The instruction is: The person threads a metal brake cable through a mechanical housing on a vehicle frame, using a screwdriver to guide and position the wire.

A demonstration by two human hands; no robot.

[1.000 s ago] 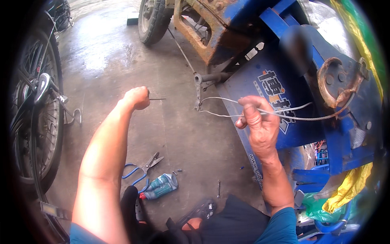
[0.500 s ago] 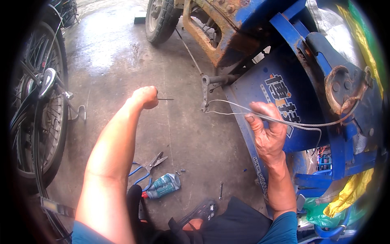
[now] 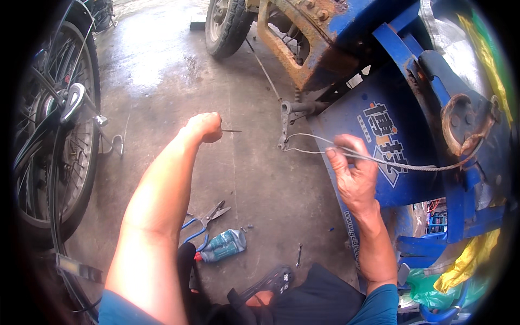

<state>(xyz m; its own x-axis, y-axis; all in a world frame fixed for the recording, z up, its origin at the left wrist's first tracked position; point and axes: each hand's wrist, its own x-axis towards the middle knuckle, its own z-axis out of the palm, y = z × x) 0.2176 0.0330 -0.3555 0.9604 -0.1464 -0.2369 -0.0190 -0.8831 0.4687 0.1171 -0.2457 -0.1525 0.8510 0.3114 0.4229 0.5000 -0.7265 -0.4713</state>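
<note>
My left hand [image 3: 206,128] is a closed fist over the floor. From it sticks a thin dark metal shaft [image 3: 233,130]; the rest of that tool is hidden in my fingers. On the right, my right hand [image 3: 355,181] pinches a steel wire cable [image 3: 414,167] between thumb and fingers. The cable loops through the lower end of a rusty lever arm [image 3: 285,127]. Its two strands come together at my fingertips, and it runs right to a rusty curved bracket [image 3: 452,127] on the blue vehicle [image 3: 352,116].
Blue-handled scissors [image 3: 208,216] and a crumpled plastic bottle [image 3: 222,245] lie on the concrete floor near my legs. A small spanner [image 3: 299,254] lies by my shoe [image 3: 276,281]. A spoked wheel [image 3: 76,141] stands at left, a vehicle tyre [image 3: 228,27] at the far side.
The whole view has shifted slightly, so things sit further right. My right fingers have closed more tightly on the cable, and its bent loose end no longer shows below. The left fist still grips the shaft.
</note>
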